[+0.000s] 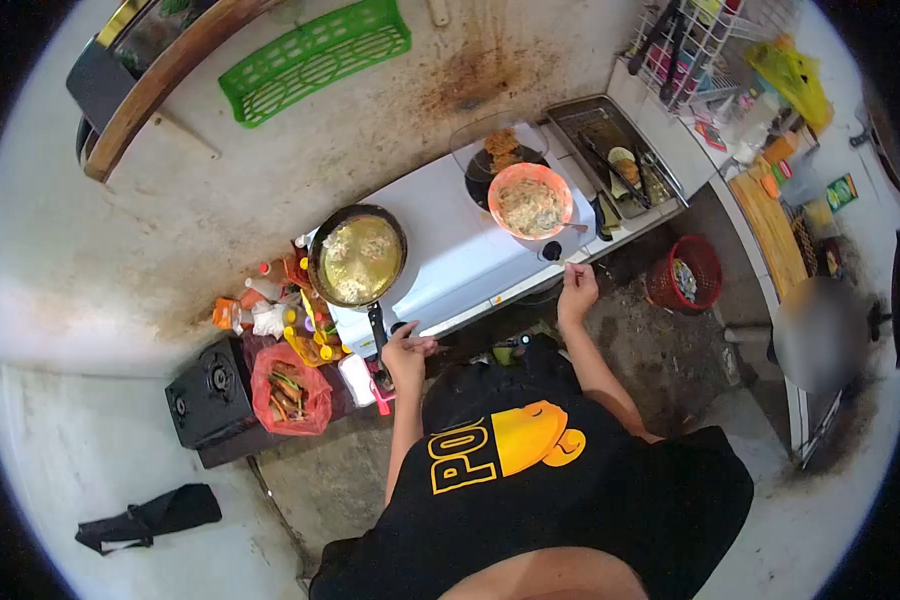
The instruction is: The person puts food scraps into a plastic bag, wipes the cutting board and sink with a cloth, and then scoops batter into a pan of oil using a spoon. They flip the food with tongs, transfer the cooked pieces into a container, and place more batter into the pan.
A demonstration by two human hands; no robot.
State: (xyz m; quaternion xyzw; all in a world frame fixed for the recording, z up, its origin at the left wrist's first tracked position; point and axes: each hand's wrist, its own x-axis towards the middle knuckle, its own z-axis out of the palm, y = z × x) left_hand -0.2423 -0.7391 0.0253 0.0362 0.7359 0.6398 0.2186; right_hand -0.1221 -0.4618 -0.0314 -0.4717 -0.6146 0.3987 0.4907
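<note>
My left hand is at the stove's front edge, beside the end of the frying pan's handle. Its fingers are apart, some stretched to the right, with nothing visible in them. The black frying pan sits on the left of the white stove, with pale batter portions in yellowish oil. In front of the stove's right side, my right hand has its fingertips pinched together; whatever they hold, if anything, is too small to make out. Just beyond it stands an orange bowl of pale mixture with a spoon in it.
Behind the bowl, fried pieces lie on a dark surface. A metal tray with utensils is at the right. Bottles and packets crowd the left, near a red plastic bag. A red basket stands below the counter.
</note>
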